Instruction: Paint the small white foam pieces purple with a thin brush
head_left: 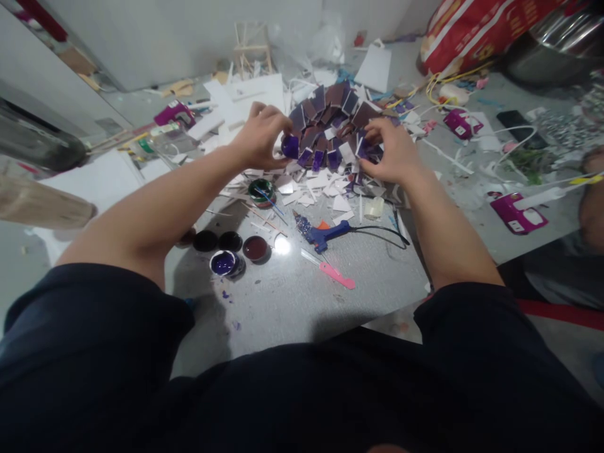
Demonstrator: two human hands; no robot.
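A craft piece of overlapping dark purple and brown tiles (325, 104), with bare white edges showing, is between my hands at the far side of the table. My left hand (264, 135) is closed at its left end, thumb and fingers around a rounded purple part (290, 146). At the right end my right hand (389, 148) pinches the purple edge between thumb and fingers. White board scraps (325, 182) lie under and in front of it. Nearer me are a blue glue gun (325, 236), a pink craft knife (337, 275) and a jar of purple paint (223, 263).
Open pots of dark paint, one of them brown (255, 248), stand beside the purple jar. A green-rimmed jar (262, 192) holds a blue stick. Magenta boxes (519, 214), cables and a metal bowl (557, 50) are at right, where another person's arm (592, 201) shows.
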